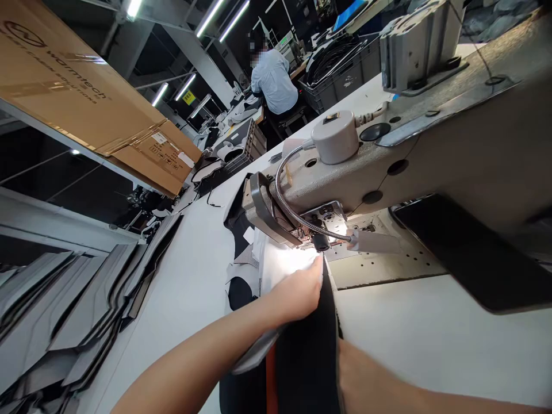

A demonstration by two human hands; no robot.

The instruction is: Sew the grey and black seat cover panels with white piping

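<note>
My left hand (297, 293) lies on a white and black fabric piece (280, 261) just in front of the needle area of a grey industrial sewing machine (388, 149). Its fingers are pressed together on the cloth edge. A gooseneck lamp (321, 241) lights the cloth under the machine head. My right forearm (388, 385) enters at the bottom right. The right hand itself is hidden behind dark black fabric (306, 351) that hangs off the table's near edge.
Stacks of grey and black cut pieces (77, 310) lie along the left of the white table (190, 282). A cardboard box (86, 98) sits on a shelf above. A person in a light shirt (273, 80) works at the far end beside grey crates (340, 75).
</note>
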